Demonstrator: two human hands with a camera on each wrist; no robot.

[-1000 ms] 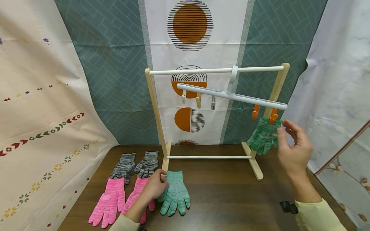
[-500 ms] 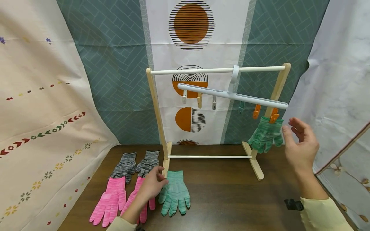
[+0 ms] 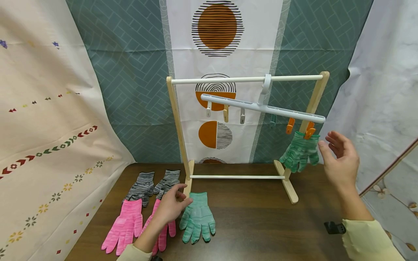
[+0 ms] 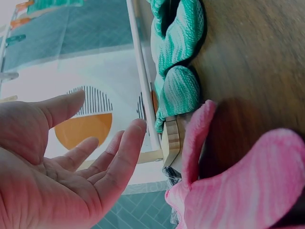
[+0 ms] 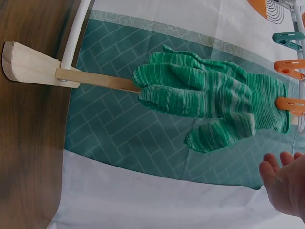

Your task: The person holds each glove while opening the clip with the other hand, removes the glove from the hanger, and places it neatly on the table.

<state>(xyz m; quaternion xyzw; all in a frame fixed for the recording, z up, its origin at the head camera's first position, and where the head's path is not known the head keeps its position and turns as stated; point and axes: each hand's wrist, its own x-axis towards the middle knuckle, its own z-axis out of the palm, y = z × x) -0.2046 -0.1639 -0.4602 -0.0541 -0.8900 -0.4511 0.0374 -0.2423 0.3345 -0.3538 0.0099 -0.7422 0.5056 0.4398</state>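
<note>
A green knit glove (image 3: 300, 152) hangs fingers down from the low right end of a pale hanger (image 3: 261, 107), gripped by an orange clip (image 3: 309, 131). Just right of this glove my right hand (image 3: 341, 159) is raised, holding nothing, its fingers loosely bent and apart from the cuff. On the table a second green glove (image 3: 197, 217) lies flat. My left hand (image 3: 171, 204) hovers at its left edge, over a pink glove (image 3: 163, 235); in the left wrist view its fingers are spread and nothing is between them.
A wooden rack (image 3: 179, 123) with white rods carries the tilted hanger. Other clips, such as a second orange clip (image 3: 290, 125), hang along it. Left on the table (image 3: 248, 224) lie another pink glove (image 3: 125, 224) and two grey striped gloves (image 3: 141, 186), (image 3: 168, 180).
My right hand has drawn back to the right, away from the hanging glove's cuff. The left hand has shifted slightly, off the flat green glove's edge. The gloves have stayed in place.
</note>
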